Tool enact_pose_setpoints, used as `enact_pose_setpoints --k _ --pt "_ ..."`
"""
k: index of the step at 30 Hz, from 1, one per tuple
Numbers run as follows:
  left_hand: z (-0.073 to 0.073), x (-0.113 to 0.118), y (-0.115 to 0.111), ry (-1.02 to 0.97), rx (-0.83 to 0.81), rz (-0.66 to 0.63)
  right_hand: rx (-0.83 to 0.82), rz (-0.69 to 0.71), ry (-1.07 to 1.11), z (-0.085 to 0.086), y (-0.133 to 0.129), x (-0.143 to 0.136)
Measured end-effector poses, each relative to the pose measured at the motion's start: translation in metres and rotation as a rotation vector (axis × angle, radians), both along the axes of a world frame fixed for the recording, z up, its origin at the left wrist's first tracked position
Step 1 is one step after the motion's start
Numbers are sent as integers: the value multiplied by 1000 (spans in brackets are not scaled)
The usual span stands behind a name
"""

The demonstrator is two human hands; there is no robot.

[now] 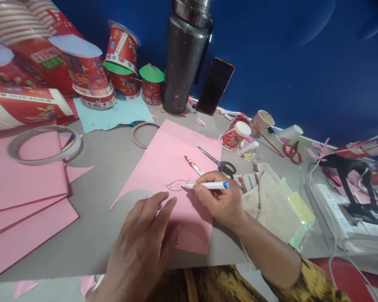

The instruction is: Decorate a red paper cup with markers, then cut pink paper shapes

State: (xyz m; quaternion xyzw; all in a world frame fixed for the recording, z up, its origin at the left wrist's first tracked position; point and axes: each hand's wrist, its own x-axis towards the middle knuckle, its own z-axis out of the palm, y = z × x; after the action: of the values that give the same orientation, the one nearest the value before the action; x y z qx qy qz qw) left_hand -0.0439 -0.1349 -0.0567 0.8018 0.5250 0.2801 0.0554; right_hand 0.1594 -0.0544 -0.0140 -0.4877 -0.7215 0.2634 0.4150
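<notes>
My right hand [222, 203] grips a white marker [209, 185] with a blue end cap. Its tip touches a pink sheet of paper [173, 147] at a small blue outline drawing [177, 185], shaped like a fish or a leaf. My left hand [148, 230] rests over the lower left of the sheet, fingers stretched out and holding nothing. Just beyond the right hand, a red-and-white pen [192, 165] lies on the paper. Black-handled scissors [219, 161] lie across the sheet's right edge.
Pink sheets [25, 176] and a tape roll [45, 144] lie at left. Decorated paper cups [121, 48] stand behind, near a dark flask [187, 58] and an upright phone [216, 86]. At right are a cloth bag [271, 201], red-handled scissors [292, 153] and a power strip [334, 207].
</notes>
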Motion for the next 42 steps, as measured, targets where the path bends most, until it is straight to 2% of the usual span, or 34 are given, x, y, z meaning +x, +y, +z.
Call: enact_pose_setpoints --k 8,18,31,42 --pt "-1 -1 -1 -14 -12 6 6 16 9 -4 0 -7" --pt "-1 0 -2 -9 0 21 -32 -22 -5 3 0 1" --pt "0 0 -1 -13 -13 16 -41 -14 -8 0 0 2" --pt "-3 0 -1 -37 -37 17 -89 -113 84 4 6 9"
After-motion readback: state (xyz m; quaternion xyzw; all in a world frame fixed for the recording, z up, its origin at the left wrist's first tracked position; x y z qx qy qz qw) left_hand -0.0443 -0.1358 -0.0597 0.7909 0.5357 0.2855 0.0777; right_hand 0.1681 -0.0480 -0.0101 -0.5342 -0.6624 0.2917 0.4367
